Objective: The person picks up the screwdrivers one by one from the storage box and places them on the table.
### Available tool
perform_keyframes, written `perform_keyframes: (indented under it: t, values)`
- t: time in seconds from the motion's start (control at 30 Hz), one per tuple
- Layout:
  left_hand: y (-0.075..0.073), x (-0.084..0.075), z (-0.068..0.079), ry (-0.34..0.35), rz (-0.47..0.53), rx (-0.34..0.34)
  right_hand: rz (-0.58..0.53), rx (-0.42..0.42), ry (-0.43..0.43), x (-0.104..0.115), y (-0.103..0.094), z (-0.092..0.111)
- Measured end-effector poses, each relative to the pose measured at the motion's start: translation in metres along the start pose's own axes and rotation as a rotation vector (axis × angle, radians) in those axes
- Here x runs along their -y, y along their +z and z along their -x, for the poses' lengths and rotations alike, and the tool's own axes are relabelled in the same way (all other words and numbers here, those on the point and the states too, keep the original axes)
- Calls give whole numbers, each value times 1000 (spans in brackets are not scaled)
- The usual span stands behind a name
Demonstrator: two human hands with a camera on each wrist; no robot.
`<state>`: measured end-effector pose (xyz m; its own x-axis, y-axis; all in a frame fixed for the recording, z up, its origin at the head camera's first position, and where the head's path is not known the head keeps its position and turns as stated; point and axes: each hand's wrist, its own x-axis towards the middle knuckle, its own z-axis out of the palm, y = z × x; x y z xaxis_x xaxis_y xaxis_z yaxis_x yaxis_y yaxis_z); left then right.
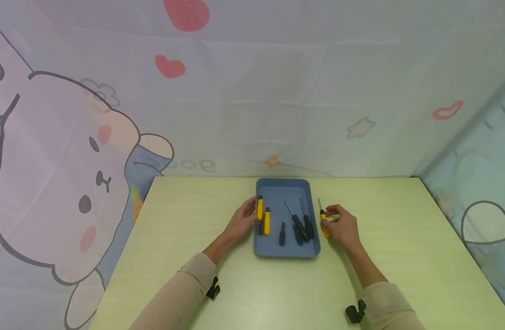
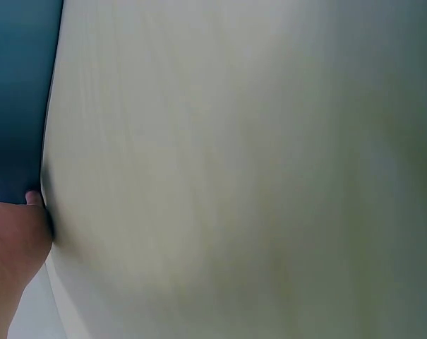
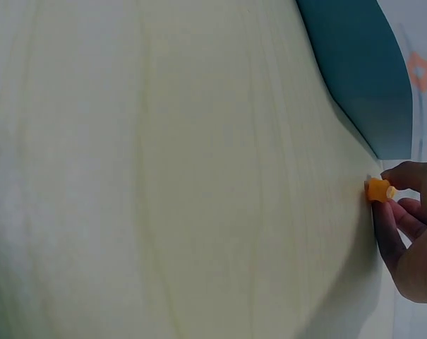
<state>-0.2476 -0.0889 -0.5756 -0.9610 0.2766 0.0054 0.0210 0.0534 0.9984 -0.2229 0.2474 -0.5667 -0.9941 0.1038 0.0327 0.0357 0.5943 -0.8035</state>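
At the right of the blue tray (image 1: 287, 253), my right hand (image 1: 345, 227) pinches a yellow-and-black screwdriver (image 1: 323, 220) between thumb and fingers, its shaft pointing away from me. The right wrist view shows the handle end (image 3: 379, 190) between the fingertips, close to the table. My left hand (image 1: 241, 220) grips the tray's left side, with a fingertip (image 2: 33, 198) against its outer wall in the left wrist view. Beside the left thumb, a yellow screwdriver (image 1: 259, 208) lies along the tray's left edge. Another yellow screwdriver (image 1: 267, 222) and several black screwdrivers (image 1: 299, 228) lie inside.
The tray stands near the back edge of a pale yellow-green table (image 1: 194, 206). Behind it hangs a printed cloth backdrop (image 1: 277, 91). A black wrist mount (image 1: 213, 288) sits by the left sleeve and another mount (image 1: 355, 312) by the right sleeve.
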Motion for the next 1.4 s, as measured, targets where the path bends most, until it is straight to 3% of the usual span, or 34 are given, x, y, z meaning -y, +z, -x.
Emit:
perform_keyframes:
  t: [0.87,1.4]
  values:
    - [0,-2,2,1,15,2,10,-11,-19,0,1,2]
    - [-1,2,-1,-10,-52,3,30,-13,-38,1,2,3]
